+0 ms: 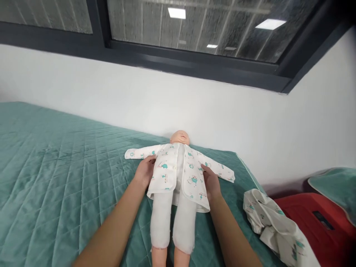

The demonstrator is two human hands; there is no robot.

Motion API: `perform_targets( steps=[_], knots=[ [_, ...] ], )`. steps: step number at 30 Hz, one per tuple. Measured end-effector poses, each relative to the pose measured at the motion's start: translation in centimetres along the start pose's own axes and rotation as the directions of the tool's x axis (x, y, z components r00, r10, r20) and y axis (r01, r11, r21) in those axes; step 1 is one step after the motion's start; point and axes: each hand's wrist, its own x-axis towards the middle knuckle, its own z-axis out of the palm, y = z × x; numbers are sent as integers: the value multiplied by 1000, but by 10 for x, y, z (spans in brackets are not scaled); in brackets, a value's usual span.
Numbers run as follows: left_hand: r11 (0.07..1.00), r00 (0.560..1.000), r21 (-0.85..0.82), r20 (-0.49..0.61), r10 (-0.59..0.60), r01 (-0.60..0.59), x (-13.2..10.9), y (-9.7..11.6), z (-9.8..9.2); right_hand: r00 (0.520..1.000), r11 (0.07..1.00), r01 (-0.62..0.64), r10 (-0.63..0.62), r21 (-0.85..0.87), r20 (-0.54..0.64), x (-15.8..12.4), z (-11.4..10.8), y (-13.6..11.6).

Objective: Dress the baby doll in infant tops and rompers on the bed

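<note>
Head view: between left hand (144,172) and right hand (211,183) lies the printed jacket (168,168) on the doll (180,137), touched at both sides (whether pinched, I cannot tell), probably light, limp, best held by its side edges.

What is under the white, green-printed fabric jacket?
A white-bodied baby doll; a strip of its chest shows between the open fronts. Its sides and anything inside the sleeves are covered.

Looked like a bedrm; home or training rm unclear

Green quilted cover (55,167), bedspread-style, lay up vs. plain white wall (111,92); dk-framed window (191,33) sat above, w/ bright rect. light panels (177,13) showing in it.
</note>
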Motion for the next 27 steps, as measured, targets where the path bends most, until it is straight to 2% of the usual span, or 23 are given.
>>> perform_targets(
  steps=[2,4,6,10,13,16,18,23,27],
  knots=[
    [983,981,-51,-93,173,-178,7,10,-7,1000,1000,8,-8,1,-9,0,0,0],
    [935,923,-72,-206,326,-346,13,20,-12,1000,1000,-5,5,8,-24,1,0,-1],
    [884,857,-68,-289,427,-463,16,29,-18,999,1000,-17,17,5,-38,1,1,-1],
    [816,754,-36,-408,515,-577,16,42,-27,998,1000,-24,23,-20,-52,0,2,-2],
    [773,657,52,-493,570,-632,16,51,-33,999,999,-4,1,-47,-43,0,2,-2],
    [740,589,121,-526,613,-662,16,58,-37,999,996,34,-37,-80,-34,1,1,-1],
    [734,581,142,-520,626,-664,17,60,-38,998,993,54,-57,-102,-27,1,0,-1],
    [765,637,159,-463,616,-624,16,56,-37,999,999,11,-13,-53,-33,2,0,-1],
    [752,613,161,-484,625,-640,16,57,-37,998,999,-33,32,-22,-51,3,0,-2]
  ],
)
